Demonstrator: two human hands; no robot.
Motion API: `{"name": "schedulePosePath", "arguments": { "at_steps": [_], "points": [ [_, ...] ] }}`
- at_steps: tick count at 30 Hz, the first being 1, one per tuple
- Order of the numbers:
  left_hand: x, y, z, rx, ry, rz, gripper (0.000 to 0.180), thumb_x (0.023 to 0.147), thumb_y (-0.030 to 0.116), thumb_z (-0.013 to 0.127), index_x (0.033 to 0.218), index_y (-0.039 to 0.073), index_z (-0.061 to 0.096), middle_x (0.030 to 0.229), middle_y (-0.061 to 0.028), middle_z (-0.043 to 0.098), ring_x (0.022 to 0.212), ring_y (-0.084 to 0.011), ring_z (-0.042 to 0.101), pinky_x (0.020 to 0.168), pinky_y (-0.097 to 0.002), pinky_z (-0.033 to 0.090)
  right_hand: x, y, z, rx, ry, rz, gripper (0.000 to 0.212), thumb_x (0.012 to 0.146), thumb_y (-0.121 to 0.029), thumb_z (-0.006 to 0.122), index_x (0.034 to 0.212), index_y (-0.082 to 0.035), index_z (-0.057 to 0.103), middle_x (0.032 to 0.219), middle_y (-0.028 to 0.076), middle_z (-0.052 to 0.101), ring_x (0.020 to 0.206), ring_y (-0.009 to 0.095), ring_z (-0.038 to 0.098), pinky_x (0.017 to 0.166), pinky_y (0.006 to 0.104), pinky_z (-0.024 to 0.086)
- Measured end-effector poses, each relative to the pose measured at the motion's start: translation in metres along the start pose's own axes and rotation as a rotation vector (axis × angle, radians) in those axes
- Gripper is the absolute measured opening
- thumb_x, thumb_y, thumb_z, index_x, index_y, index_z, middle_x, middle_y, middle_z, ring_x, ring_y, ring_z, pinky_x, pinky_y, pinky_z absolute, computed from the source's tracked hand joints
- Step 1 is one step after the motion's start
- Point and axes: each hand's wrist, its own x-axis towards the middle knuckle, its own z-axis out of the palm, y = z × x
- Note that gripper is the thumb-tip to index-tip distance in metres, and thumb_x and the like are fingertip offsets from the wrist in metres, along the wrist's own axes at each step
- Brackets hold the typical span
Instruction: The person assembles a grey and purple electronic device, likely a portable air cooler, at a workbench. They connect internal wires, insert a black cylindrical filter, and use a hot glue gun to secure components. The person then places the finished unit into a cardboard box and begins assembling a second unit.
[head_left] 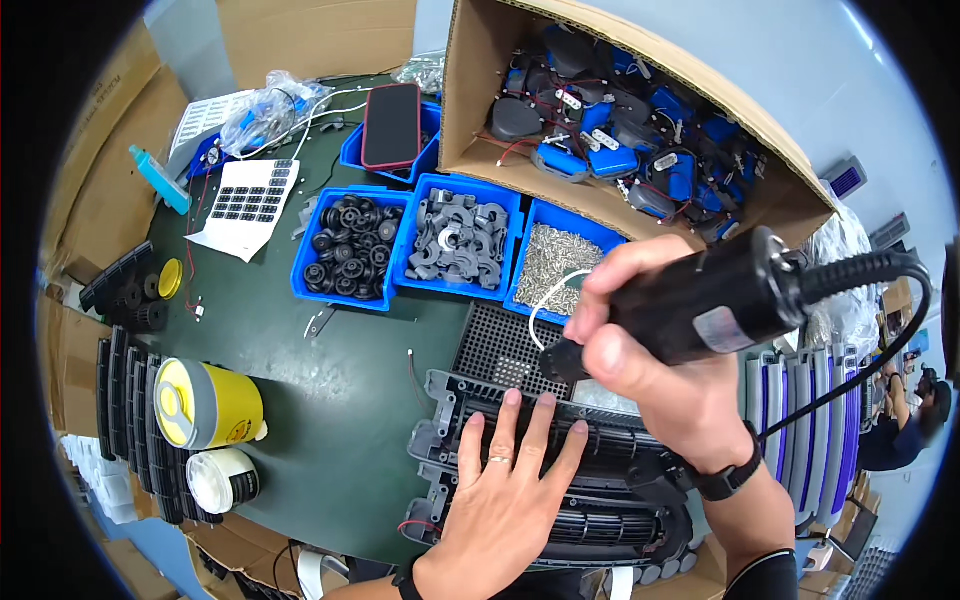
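Observation:
My left hand lies flat with its fingers spread over a dark grey plastic housing that has a ribbed black roller inside. A second similar housing lies right below it, nearer to me. Wrapped round a black electric screwdriver is my right hand; the tool is tilted, its nose pointing down-left above the upper housing, and its cable runs off to the right. The tip of the bit cannot be made out. Partly under the nose is a black perforated tray with some screws in it.
Blue bins hold black wheels, grey plastic parts and screws. A cardboard box of blue battery-like packs stands behind. To the left are a yellow-grey container, a white tub and stacked black parts. Purple-grey parts stand right.

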Motion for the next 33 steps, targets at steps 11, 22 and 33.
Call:
{"name": "schedulePosePath", "arguments": {
  "at_steps": [11, 22, 33],
  "points": [
    [-0.001, -0.004, -0.001, -0.04, -0.003, 0.028, 0.069, 0.085, -0.003, 0.06, 0.153, 0.008, 0.055, 0.162, -0.0267, 0.041, 0.151, -0.0428, 0.038, 0.122, -0.0606, 0.027, 0.005, 0.031, 0.003, 0.107, 0.079, -0.017, 0.032, 0.085, -0.006, 0.091, 0.108, -0.004, 0.068, 0.098, 0.002, 0.067, 0.086, 0.009, 0.065, 0.075, 0.0278, 0.057],
    [-0.004, -0.004, 0.0, -0.047, 0.014, 0.023, 0.066, 0.086, -0.001, 0.06, 0.152, 0.008, 0.057, 0.162, -0.0258, 0.042, 0.151, -0.0423, 0.038, 0.123, -0.0604, 0.026, 0.007, 0.032, 0.004, 0.018, 0.039, -0.01, 0.03, 0.084, -0.007, 0.092, 0.104, -0.004, 0.068, 0.091, 0.002, 0.068, 0.081, 0.009, 0.065, 0.07, 0.0274, 0.056],
    [-0.005, -0.011, 0.001, 0.024, -0.096, 0.049, 0.07, 0.088, 0.007, 0.06, 0.157, 0.01, 0.05, 0.166, -0.0241, 0.039, 0.155, -0.0389, 0.036, 0.125, -0.0601, 0.021, 0.008, 0.01, 0.007, -0.002, -0.006, 0.093, 0.041, 0.085, -0.012, 0.091, 0.116, -0.004, 0.065, 0.104, 0.011, 0.074, 0.092, 0.019, 0.071, 0.087, 0.0352, 0.058]
  ]
}}
